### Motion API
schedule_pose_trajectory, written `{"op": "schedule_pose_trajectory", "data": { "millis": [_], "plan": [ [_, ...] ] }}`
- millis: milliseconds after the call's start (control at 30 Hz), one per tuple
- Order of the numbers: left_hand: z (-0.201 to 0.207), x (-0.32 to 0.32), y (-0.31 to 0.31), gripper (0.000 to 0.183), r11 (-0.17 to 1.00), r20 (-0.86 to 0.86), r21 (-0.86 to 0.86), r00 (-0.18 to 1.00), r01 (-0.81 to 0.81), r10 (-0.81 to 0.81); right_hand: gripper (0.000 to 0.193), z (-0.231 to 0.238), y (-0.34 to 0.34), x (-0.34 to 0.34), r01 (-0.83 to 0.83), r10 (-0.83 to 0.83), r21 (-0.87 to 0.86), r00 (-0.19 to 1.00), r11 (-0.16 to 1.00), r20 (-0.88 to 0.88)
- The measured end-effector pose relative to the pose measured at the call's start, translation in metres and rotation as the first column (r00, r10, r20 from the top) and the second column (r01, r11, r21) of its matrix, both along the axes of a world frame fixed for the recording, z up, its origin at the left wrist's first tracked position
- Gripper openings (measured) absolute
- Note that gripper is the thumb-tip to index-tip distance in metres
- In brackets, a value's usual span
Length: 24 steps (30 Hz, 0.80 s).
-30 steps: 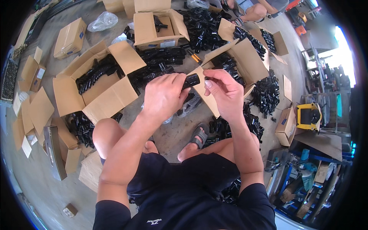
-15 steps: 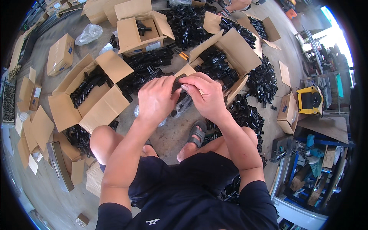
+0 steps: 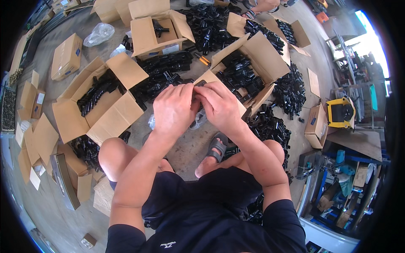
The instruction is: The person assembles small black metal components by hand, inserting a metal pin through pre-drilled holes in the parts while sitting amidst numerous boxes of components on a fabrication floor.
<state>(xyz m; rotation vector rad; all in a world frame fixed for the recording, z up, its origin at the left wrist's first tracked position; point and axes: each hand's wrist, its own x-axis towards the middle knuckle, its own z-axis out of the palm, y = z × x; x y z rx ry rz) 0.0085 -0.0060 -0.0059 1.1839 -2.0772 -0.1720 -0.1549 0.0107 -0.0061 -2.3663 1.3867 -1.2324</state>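
Observation:
My left hand (image 3: 174, 109) and my right hand (image 3: 220, 104) are held close together in front of my knees. Both are closed around a small black part (image 3: 200, 83), of which only the upper end shows between the fingertips; its exact kind is hidden. Beyond the hands an open cardboard box (image 3: 266, 57) holds many black, tube-like parts (image 3: 240, 71). To the left stands another open box (image 3: 116, 120) with a row of similar black parts (image 3: 98, 93). A clear plastic bag (image 3: 197, 122) lies partly hidden under my hands.
Heaps of black parts (image 3: 272, 130) cover the floor on the right and far side. Orange-handled tools (image 3: 204, 61) lie between boxes. A closed carton (image 3: 67, 57) is at far left, a yellow-framed machine (image 3: 340, 112) at right. Another person's hand (image 3: 249, 15) shows at the top.
My right hand has shifted slightly left, with its fingers curled further in. Less of the black part shows between my hands now.

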Motion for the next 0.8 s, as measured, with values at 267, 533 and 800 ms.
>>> {"op": "schedule_pose_trajectory", "data": {
  "millis": [267,533,800],
  "plan": [
    [0.000,0.004,0.001,0.037,1.000,0.050,-0.013,0.999,-0.010,0.011,0.032,0.005,-0.001,0.001,-0.020,0.019,-0.008,0.994,1.000,-0.111],
    [0.003,0.005,0.000,0.035,0.992,-0.045,0.126,0.999,-0.020,0.026,0.032,0.012,0.001,0.003,0.110,-0.124,0.151,0.988,0.982,0.089],
    [0.016,0.010,-0.004,0.036,0.605,-0.641,0.653,0.758,0.455,0.122,0.042,0.006,-0.009,-0.032,-0.534,-0.194,0.547,0.578,0.645,0.793]
  ]
}}
